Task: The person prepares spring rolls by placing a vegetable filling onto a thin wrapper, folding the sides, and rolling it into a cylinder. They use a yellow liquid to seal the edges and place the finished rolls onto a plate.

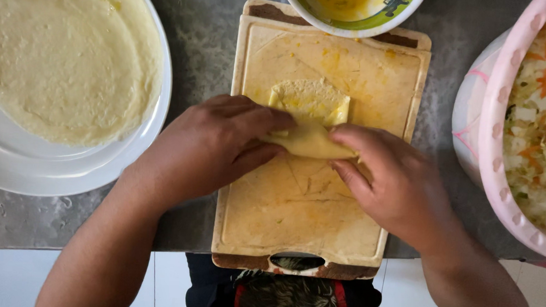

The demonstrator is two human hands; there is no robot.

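Note:
A pale yellow wrapper roll lies on a worn wooden cutting board. Its near part is rolled into a tube and its far flap lies flat on the board. My left hand grips the left end of the roll with thumb and fingers. My right hand pinches the right end, fingers curled under it. Both hands press on the rolled part from either side.
A white plate stacked with thin pale wrappers sits at the left. A small bowl with yellow egg wash stands beyond the board. A pink bowl of shredded vegetables is at the right. The grey counter ends near me.

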